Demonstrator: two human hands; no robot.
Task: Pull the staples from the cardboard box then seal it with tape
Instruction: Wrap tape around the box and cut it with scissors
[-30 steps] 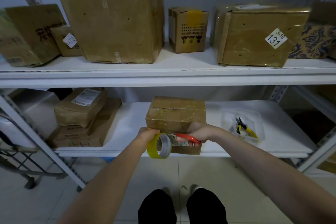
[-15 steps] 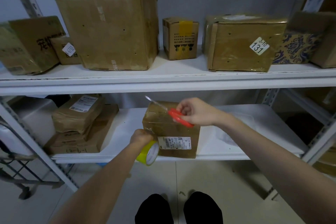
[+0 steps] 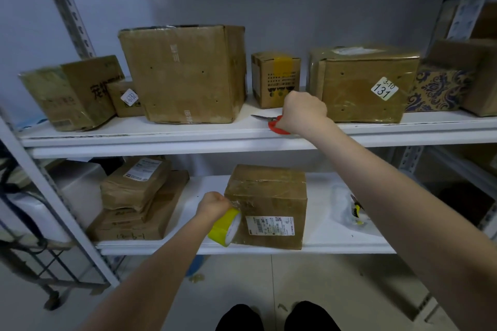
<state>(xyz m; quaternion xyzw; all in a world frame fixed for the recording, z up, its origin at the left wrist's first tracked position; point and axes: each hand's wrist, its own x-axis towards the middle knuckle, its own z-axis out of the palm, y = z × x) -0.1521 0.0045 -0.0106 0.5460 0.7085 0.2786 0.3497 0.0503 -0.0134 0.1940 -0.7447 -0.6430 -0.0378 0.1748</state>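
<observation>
The cardboard box point(image 3: 266, 196) stands on the lower shelf point(image 3: 322, 239), glossy with tape, a printed label on its front face. At its left front corner the left hand point(image 3: 213, 204) is curled round a yellow tape roll point(image 3: 224, 228), holding it against the box. On the upper shelf point(image 3: 161, 137) the right hand point(image 3: 302, 111) grips red-handled scissors point(image 3: 275, 126), blades pointing left, in front of a small box with yellow tape point(image 3: 275, 79). Right of the cardboard box lies a clear bag point(image 3: 343, 204) with a yellow-handled tool inside.

bare forearms point(image 3: 419, 212) (black-clad legs point(image 3: 239, 317))
</observation>
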